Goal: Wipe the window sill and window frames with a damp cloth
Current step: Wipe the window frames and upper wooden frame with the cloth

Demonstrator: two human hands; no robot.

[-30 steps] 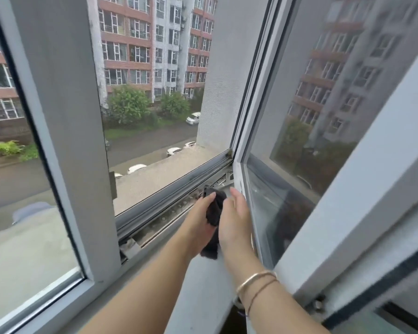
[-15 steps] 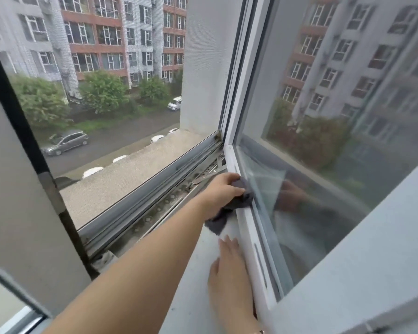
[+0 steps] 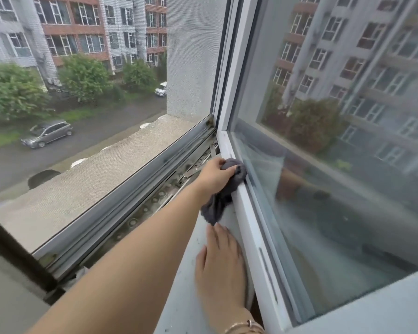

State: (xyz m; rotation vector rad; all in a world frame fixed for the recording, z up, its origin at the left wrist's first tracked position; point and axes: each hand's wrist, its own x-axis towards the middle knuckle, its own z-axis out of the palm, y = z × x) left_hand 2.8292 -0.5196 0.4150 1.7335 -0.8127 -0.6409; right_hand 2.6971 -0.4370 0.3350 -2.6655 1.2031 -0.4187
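While left hand (image 3: 214,176) grips the dark cloth (image 3: 223,194) against the white window frame (image 3: 247,218), its fingertips are hidden (cloth covers them); right hand (image 3: 221,263) lies flat on the sill (image 3: 186,285), wrist cut off.

Upper-floor flat, at an open white-framed window (image 3: 249,227): apartment blocks (image 3: 87,27) at 11 o'clock, street with parked grey car (image 3: 46,133) at 9 o'clock below.

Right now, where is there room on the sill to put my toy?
The sill is bare between the left arm and the right hand. Farther along it is crowded: the left hand presses the cloth against the frame, and hinge parts fill the track.
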